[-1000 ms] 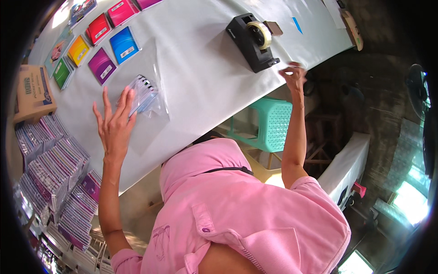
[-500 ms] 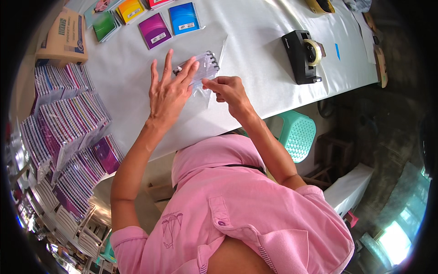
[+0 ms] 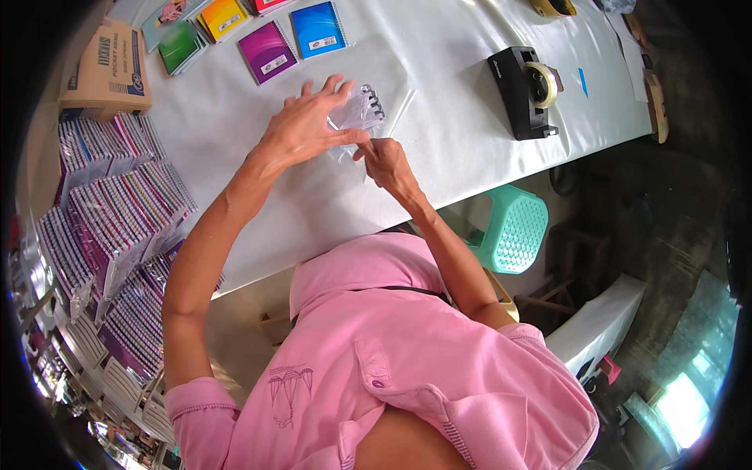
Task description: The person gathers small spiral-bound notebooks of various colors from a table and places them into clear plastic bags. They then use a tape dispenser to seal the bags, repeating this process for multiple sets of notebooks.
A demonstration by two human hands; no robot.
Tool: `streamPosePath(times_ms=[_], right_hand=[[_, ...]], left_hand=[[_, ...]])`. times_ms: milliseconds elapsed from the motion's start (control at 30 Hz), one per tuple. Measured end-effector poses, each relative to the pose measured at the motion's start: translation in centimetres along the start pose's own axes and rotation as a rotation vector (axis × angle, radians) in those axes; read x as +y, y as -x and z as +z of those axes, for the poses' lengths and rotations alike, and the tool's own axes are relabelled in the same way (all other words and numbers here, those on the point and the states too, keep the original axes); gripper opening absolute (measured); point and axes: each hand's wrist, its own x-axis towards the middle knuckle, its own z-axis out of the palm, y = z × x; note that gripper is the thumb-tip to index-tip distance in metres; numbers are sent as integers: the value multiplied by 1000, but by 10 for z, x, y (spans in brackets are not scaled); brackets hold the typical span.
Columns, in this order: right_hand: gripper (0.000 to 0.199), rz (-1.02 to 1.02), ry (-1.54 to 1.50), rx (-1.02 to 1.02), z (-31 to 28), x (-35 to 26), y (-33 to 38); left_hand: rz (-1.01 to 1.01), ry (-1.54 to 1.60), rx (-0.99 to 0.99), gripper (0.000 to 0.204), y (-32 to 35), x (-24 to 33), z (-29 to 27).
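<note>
both hands have slid a little toward the desk's near edge since half a second ago, and the view has tilted so the tape dispenser (image 3: 529, 90) sits nearer the middle; left hand (image 3: 305, 129) lies flat, fingers spread, pressing the clear-bagged spiral notebook (image 3: 356, 113) onto the white desk (image 3: 439, 149); right hand (image 3: 384, 157) pinches the bag's lower edge, grip closed on it; coloured notebooks (image 3: 294, 39) line the far side; stacked notebooks (image 3: 110, 211) lie left.
</note>
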Motion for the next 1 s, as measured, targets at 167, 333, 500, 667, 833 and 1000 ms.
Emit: streamPosePath(times_ms=[167, 333, 500, 667, 833, 1000], right_hand=[[41, 41, -681, -723, 30, 0, -2], [70, -112, -1645, -696, 54, -14, -8], [90, -388, -585, -214, -8, -53, -4], [102, -618, 18, -278, -16, -16, -49], [89, -432, 90, -246, -89, -8, -52], [66, -723, 355, 127, -98, -58, -17]], left_hand=[[-68, -73, -96, 92, -16, 31, -4], [59, 794, 295, 99, 41, -6, -21], [-186, 1211, 413, 108, 107, -35, 18], [-241, 1254, 483, 107, 81, -10, 17], [-503, 825, 454, 71, 70, 4, 1], [-625, 454, 377, 52, 69, 14, -7]])
